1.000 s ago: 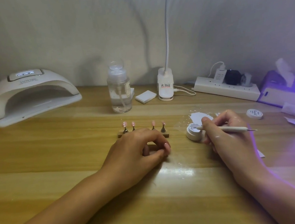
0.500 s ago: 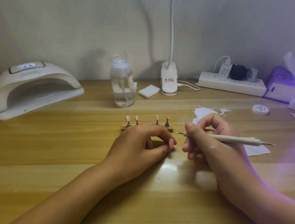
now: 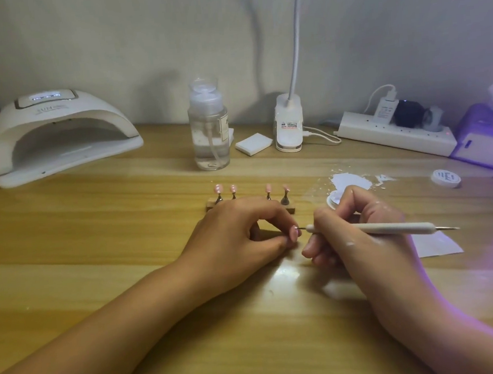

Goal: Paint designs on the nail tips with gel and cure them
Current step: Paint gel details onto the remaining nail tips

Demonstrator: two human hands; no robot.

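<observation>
Wooden counter (image 3: 94, 230). My left fingers (image 3: 274, 214) pinch pink nail tip (image 3: 294, 232) in front of nail stand (image 3: 290, 209); right fingers (image 3: 322, 219) grip dotting pen (image 3: 392, 228), point touching it. Four tips (image 3: 218, 188) on stand; curing lamp (image 3: 62, 134) far left of stand. Curing not yet done, I judge.

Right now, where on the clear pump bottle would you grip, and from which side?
Grip the clear pump bottle round its straight cylindrical body, likely from the front. It stands upright, its narrower cap looks less secure, and the white pad stack sits close on its right.
</observation>
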